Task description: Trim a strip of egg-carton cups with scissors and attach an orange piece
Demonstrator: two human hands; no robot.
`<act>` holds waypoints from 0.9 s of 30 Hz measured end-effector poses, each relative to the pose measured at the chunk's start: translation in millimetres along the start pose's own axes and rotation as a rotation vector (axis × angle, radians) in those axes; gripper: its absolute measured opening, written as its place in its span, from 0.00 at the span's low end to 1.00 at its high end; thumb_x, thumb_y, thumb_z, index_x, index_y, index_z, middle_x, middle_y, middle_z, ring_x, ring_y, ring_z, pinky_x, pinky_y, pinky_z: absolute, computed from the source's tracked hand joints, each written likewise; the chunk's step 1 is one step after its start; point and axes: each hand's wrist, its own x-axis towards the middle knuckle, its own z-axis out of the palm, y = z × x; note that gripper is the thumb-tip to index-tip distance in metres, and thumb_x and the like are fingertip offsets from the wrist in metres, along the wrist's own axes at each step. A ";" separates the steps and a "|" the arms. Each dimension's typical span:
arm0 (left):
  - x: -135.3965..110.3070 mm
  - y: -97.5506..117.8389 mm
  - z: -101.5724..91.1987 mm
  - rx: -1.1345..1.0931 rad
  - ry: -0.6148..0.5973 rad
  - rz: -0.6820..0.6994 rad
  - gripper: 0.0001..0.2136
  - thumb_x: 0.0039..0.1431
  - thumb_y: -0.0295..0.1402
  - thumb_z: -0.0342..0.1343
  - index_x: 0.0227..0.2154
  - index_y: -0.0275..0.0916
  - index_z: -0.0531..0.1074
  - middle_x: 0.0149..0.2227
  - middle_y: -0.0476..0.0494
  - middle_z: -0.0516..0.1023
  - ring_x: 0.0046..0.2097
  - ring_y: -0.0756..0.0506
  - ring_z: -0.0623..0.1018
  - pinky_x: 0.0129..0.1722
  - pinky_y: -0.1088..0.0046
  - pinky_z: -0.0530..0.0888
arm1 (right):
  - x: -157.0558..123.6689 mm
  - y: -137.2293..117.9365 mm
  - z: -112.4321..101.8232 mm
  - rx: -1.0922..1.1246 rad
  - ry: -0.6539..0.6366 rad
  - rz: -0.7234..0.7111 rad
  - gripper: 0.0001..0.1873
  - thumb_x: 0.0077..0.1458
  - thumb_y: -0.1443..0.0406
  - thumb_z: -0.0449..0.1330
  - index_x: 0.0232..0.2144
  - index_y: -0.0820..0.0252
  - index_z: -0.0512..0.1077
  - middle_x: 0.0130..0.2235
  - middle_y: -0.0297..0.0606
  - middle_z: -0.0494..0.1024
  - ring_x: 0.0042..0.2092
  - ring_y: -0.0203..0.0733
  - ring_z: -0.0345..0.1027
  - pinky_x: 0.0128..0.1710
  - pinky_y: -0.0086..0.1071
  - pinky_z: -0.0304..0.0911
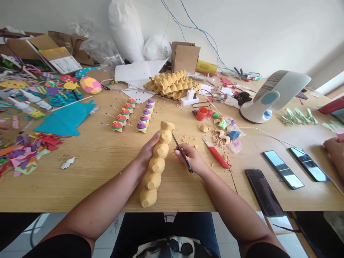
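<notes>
A long yellow strip of egg-carton cups (157, 163) lies lengthwise on the wooden table (107, 179) in front of me. My left hand (147, 150) grips the strip near its far end, fingers wrapped round it. My right hand (192, 157) is closed on a pair of black scissors (182, 152), whose blades point up toward the strip's far cups. Small cardboard crumbs lie beside the scissors.
A red utility knife (217, 157) lies right of my hand. Three phones (282, 173) lie at the right. Painted egg-cup figures (133, 116), stacked egg cartons (172, 84), a fan (274, 95), paper scraps (27, 150) and a blue sheet (66, 120) crowd the table. Another person's hand (334, 152) shows at the far right.
</notes>
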 end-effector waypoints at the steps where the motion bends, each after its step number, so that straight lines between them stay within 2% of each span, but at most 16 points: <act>1: -0.2 -0.3 -0.5 0.004 0.003 0.012 0.26 0.49 0.64 0.66 0.42 0.50 0.80 0.28 0.45 0.75 0.27 0.43 0.73 0.26 0.65 0.69 | -0.6 -0.7 0.1 0.004 -0.008 -0.003 0.24 0.57 0.44 0.68 0.36 0.56 0.69 0.23 0.24 0.62 0.24 0.32 0.54 0.24 0.28 0.49; 6: -1.0 -0.8 -2.2 0.020 -0.008 0.072 0.24 0.54 0.61 0.65 0.46 0.53 0.80 0.32 0.45 0.78 0.30 0.42 0.75 0.29 0.65 0.69 | -2.7 -4.6 0.2 -0.022 -0.011 -0.031 0.24 0.58 0.44 0.67 0.35 0.56 0.69 0.24 0.25 0.63 0.25 0.33 0.54 0.25 0.28 0.49; 10: -2.9 3.0 1.6 0.013 -0.024 0.114 0.24 0.51 0.61 0.68 0.45 0.53 0.79 0.32 0.46 0.77 0.31 0.43 0.74 0.30 0.65 0.68 | -3.0 -6.5 0.0 -0.035 0.005 -0.003 0.25 0.58 0.43 0.66 0.35 0.56 0.68 0.24 0.25 0.62 0.25 0.33 0.54 0.25 0.28 0.49; 15: -3.6 9.3 7.4 -0.034 -0.072 0.189 0.21 0.49 0.54 0.74 0.41 0.49 0.80 0.33 0.48 0.78 0.30 0.47 0.73 0.28 0.70 0.67 | -3.3 -7.4 0.2 -0.041 -0.015 0.024 0.25 0.59 0.42 0.65 0.33 0.56 0.68 0.22 0.24 0.62 0.24 0.33 0.55 0.23 0.27 0.50; 22: 5.4 6.2 6.1 -0.071 -0.114 0.164 0.23 0.45 0.44 0.79 0.40 0.41 0.77 0.32 0.50 0.81 0.29 0.52 0.76 0.28 0.78 0.71 | -3.4 -10.7 -4.0 -0.076 -0.013 0.084 0.24 0.58 0.45 0.67 0.29 0.56 0.67 0.19 0.26 0.65 0.21 0.32 0.57 0.20 0.26 0.50; 27: 8.8 1.8 6.4 -0.076 -0.086 0.136 0.25 0.42 0.43 0.80 0.40 0.40 0.76 0.33 0.50 0.83 0.30 0.51 0.78 0.29 0.79 0.72 | -1.8 -11.9 -8.0 -0.076 -0.043 0.153 0.25 0.58 0.43 0.68 0.28 0.55 0.66 0.18 0.25 0.65 0.17 0.32 0.57 0.16 0.26 0.51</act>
